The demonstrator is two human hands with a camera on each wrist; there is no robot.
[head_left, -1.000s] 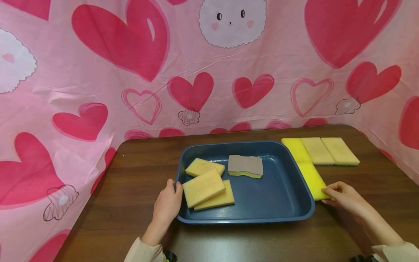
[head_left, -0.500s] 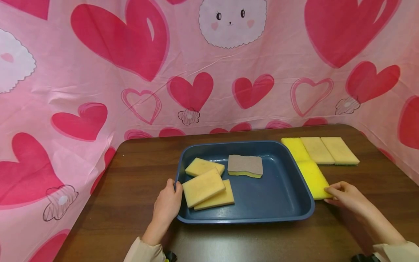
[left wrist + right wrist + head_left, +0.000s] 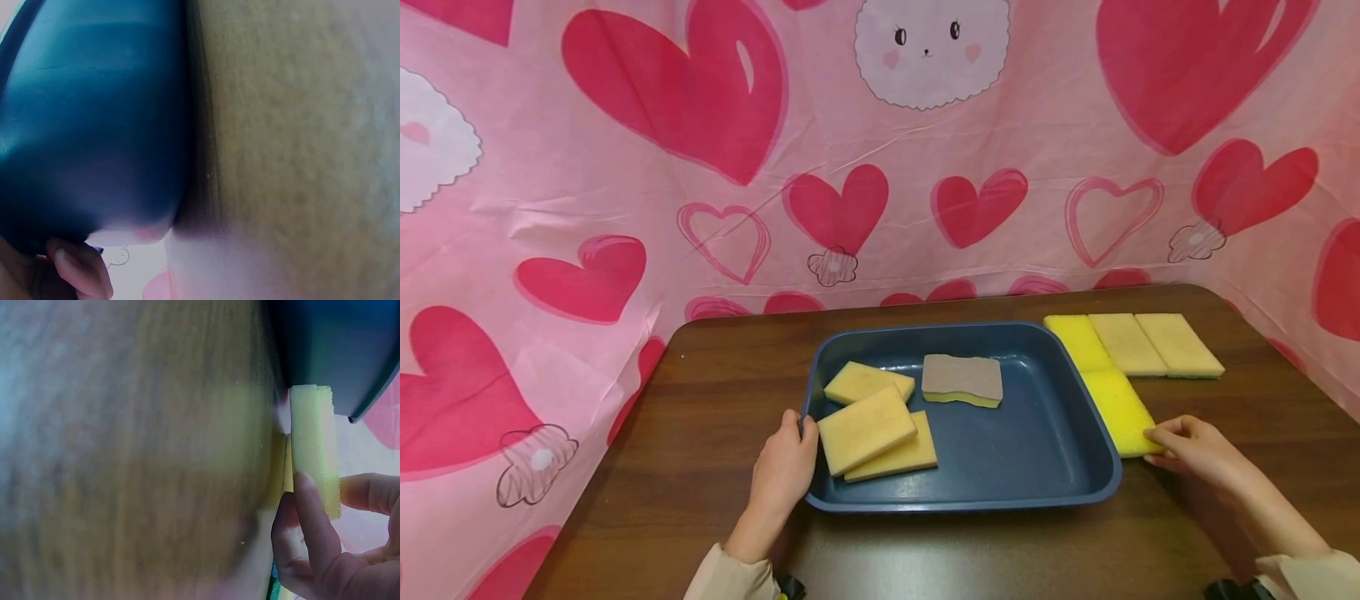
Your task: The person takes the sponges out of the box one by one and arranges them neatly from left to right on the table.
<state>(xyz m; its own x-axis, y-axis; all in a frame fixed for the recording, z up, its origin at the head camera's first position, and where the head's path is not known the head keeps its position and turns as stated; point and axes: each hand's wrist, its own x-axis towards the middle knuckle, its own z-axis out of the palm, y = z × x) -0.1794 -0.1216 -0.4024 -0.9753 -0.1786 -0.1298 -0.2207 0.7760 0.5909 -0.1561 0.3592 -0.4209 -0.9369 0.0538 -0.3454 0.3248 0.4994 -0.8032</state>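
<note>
On the wood-grained bench [image 3: 715, 367] we saw a dark blue tray [image 3: 1022, 450], smooth and faintly glossy, a rectangle with rounded corners and a raised wall. We counted four sponges in it. Three were pale yellow slabs with straight edges at the tray's left end: a rear slab [image 3: 865, 380], a front slab [image 3: 912, 454] and a top slab [image 3: 867, 429] that lay slanted over both. The fourth, a wavy sponge [image 3: 962, 375] near the tray's back middle, showed a grey, matte upper face and a yellow curved edge.

To the tray's right we counted four more. Two were bright yellow and porous, end to end along the tray's right rim: a far bright sponge [image 3: 1078, 342] and a near bright sponge [image 3: 1116, 408]. Farther right of the tray, an inner pale sponge [image 3: 1127, 343] and an outer pale sponge [image 3: 1180, 344] lay side by side.

We saw the left grip [image 3: 784, 467] clamped on the tray's left rim. The right grip [image 3: 1197, 450] pinched the near bright sponge by the corner away from the tray. Behind the tray hung a pink cloth [image 3: 820, 92] printed with hearts.
</note>
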